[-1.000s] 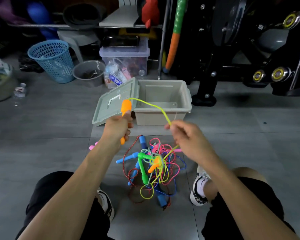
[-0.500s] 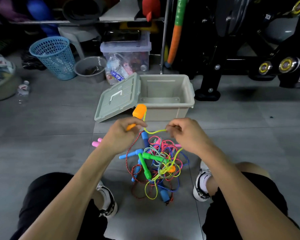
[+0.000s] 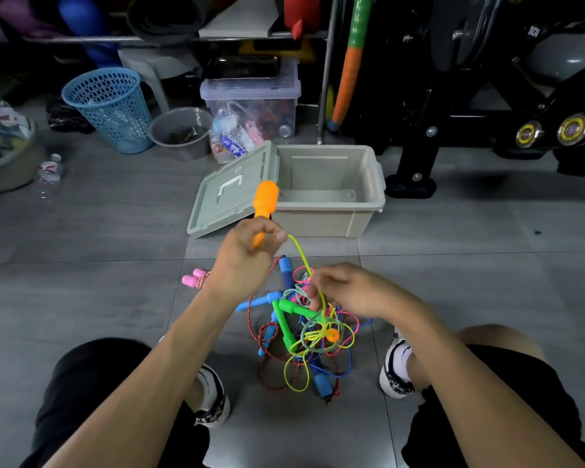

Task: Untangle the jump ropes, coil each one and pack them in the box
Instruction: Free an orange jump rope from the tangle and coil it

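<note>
A tangle of jump ropes [image 3: 306, 332] lies on the grey floor between my feet, with green, blue, orange and pink handles mixed in. My left hand [image 3: 247, 258] grips an orange handle [image 3: 265, 201] upright above the pile. Its yellow-green cord [image 3: 301, 256] runs down to my right hand [image 3: 347, 290], which pinches it just over the tangle. Behind stands the open beige box [image 3: 331, 194], nothing visible inside, with its lid [image 3: 232, 190] leaning against the left side. Two pink handles [image 3: 195, 278] lie left of the pile.
A blue mesh basket [image 3: 110, 109], a grey bucket [image 3: 181, 131] and a clear storage bin [image 3: 250, 109] stand behind the box. Black gym equipment [image 3: 487, 96] fills the back right. My knees and shoes [image 3: 395, 369] flank the pile.
My right hand slid down along the yellow-green cord to the tangle. My left hand stayed raised with the orange handle. The cord's loop between the hands has shortened.
</note>
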Motion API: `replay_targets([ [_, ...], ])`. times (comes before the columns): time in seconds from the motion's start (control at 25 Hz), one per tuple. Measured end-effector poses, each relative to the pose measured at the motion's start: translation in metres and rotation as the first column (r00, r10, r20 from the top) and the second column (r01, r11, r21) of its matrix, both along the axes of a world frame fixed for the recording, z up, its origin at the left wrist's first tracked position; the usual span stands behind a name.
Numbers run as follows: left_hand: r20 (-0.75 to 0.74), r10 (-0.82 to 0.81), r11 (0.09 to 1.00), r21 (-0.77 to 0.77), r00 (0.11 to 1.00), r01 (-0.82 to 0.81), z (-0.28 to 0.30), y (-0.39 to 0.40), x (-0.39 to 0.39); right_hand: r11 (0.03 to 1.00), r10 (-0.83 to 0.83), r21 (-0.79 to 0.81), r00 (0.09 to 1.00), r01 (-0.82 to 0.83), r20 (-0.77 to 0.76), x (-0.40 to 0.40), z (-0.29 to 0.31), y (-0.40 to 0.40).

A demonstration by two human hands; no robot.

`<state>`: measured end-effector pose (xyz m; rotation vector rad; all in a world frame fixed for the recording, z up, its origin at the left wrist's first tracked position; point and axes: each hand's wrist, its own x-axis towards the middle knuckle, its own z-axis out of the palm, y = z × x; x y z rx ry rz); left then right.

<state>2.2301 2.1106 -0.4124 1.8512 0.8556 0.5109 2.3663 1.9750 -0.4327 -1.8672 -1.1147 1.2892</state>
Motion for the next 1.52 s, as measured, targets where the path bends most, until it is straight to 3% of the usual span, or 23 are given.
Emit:
replay_targets([
  [0.16, 0.119, 0.14, 0.979, -0.166, 0.983, -0.119, 0.001, 0.009, -0.008, 0.959, 0.143, -0.266, 0.977, -0.097, 0.158, 0.007, -0.014, -0.002],
  [0.24, 0.123, 0.215, 0.964, -0.187, 0.969, -0.19, 0.001, 0.013, -0.013, 0.957, 0.141, -0.283, 0.956, -0.064, 0.258, 0.01, -0.017, -0.004],
  [0.36, -0.099, 0.238, 0.96, -0.124, 0.966, -0.25, -0.005, 0.02, -0.021, 0.988, -0.155, 0.072, 0.931, 0.139, 0.331, 0.013, -0.009, -0.007],
  [0.44, -0.269, 0.137, 0.977, -0.124, 0.953, -0.175, -0.011, 0.02, -0.024, 0.896, -0.369, 0.346, 0.9, 0.278, 0.231, 0.014, 0.003, -0.009],
  [0.52, -0.378, 0.042, 0.991, -0.102, 0.925, -0.086, -0.016, 0.016, -0.024, 0.809, -0.447, 0.471, 0.888, 0.352, 0.105, 0.014, 0.012, -0.011],
  [0.6, -0.362, 0.0, 0.996, -0.084, 0.932, -0.033, -0.016, 0.012, -0.023, 0.797, -0.434, 0.493, 0.899, 0.35, 0.064, 0.01, 0.016, -0.013],
  [0.72, -0.235, -0.013, 0.999, -0.041, 0.972, 0.003, -0.012, 0.009, -0.021, 0.846, -0.352, 0.458, 0.931, 0.272, 0.097, 0.006, 0.015, -0.009],
  [0.84, -0.106, -0.126, 0.989, 0.061, 0.986, 0.133, -0.01, 0.001, -0.018, 0.891, -0.249, 0.422, 0.957, 0.167, 0.148, 0.006, 0.012, -0.007],
  [0.96, -0.071, -0.248, 0.945, 0.2, 0.966, 0.258, -0.01, -0.01, -0.012, 0.915, -0.185, 0.391, 0.965, 0.1, 0.187, 0.007, 0.011, -0.008],
  [1.04, -0.047, -0.256, 0.942, 0.21, 0.965, 0.26, -0.01, -0.013, -0.008, 0.924, -0.171, 0.373, 0.962, 0.082, 0.212, 0.008, 0.01, -0.009],
  [1.24, -0.013, -0.053, 0.976, 0.211, 0.999, 0.054, -0.007, -0.009, -0.005, 0.975, -0.125, 0.201, 0.985, 0.099, 0.121, 0.008, -0.002, -0.004],
  [1.44, -0.007, 0.156, 0.986, 0.058, 0.988, -0.155, -0.002, 0.003, -0.01, 0.985, 0.065, -0.174, 0.966, -0.021, 0.249, 0.013, -0.019, -0.006],
  [1.52, -0.109, 0.186, 0.982, 0.063, 0.977, -0.179, -0.006, 0.008, -0.013, 0.997, 0.014, -0.073, 0.93, 0.014, 0.367, 0.015, -0.017, -0.006],
])
